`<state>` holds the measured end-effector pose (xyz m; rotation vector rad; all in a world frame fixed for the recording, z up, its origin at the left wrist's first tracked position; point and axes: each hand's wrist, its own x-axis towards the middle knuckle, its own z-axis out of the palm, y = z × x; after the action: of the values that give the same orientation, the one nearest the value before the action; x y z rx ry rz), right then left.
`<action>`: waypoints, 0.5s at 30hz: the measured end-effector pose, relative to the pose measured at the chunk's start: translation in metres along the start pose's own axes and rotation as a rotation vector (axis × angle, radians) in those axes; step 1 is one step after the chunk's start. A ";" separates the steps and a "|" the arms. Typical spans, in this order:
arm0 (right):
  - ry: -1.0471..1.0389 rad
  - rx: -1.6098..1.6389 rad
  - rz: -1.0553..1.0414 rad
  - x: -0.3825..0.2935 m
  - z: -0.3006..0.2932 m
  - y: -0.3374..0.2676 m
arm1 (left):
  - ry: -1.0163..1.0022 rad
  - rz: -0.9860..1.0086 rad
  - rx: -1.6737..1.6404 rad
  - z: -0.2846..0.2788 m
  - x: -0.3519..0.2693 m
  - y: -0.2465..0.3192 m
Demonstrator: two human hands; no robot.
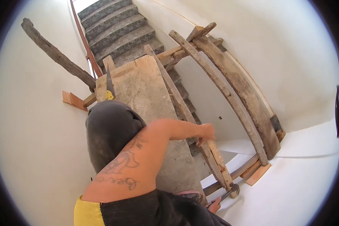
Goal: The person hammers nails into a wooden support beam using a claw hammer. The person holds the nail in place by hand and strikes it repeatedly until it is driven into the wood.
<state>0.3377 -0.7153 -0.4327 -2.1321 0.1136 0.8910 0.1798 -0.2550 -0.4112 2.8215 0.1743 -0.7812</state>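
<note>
My left hand (206,133) grips a narrow length of rough timber (219,159), beside a long weathered timber (183,108). My tattooed left arm reaches across a wide, dusty wooden board (147,84). At the lower right my right hand (214,205) holds a claw hammer (227,195) by its handle. The hammer's head is by the lower ends of the two timbers, on or near a crosspiece (238,171); contact is unclear. A handsaw (109,86) with a yellow handle lies at the board's far left, beyond my dark-clothed knee (113,130).
Tiled stairs (118,31) rise ahead, and more steps drop below the timbers. A reddish handrail (86,42) runs at left. Long timbers (223,87) and a thick plank (243,99) span the gap at right. A crooked pole (56,53) leans near the left wall.
</note>
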 end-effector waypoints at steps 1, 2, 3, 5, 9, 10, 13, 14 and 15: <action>-0.033 0.016 -0.011 0.004 -0.001 0.002 | -0.037 -0.010 -0.017 -0.001 -0.002 0.000; -0.023 0.029 0.015 0.007 -0.003 0.005 | -0.055 -0.015 -0.022 0.000 -0.004 0.000; 0.027 0.007 -0.003 0.012 -0.004 0.008 | 0.010 -0.002 -0.034 0.003 -0.006 0.001; 0.062 -0.046 -0.004 0.020 -0.006 0.013 | 0.079 0.019 -0.044 0.009 -0.006 0.001; 0.090 -0.028 0.037 0.029 -0.005 0.018 | 0.020 -0.015 -0.084 0.017 0.000 -0.001; 0.092 -0.033 0.035 0.030 -0.004 0.018 | -0.018 -0.055 -0.092 0.017 0.002 -0.001; 0.094 -0.063 0.027 0.028 -0.002 0.012 | -0.046 -0.071 -0.097 0.015 0.006 0.001; 0.098 -0.069 0.026 0.028 0.000 0.009 | -0.032 -0.058 -0.115 0.014 0.007 0.003; 0.098 -0.078 0.023 0.027 0.001 0.007 | -0.029 -0.065 -0.093 0.014 0.007 0.004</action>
<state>0.3548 -0.7135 -0.4542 -2.2516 0.1557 0.8160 0.1796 -0.2621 -0.4262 2.7283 0.2912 -0.8057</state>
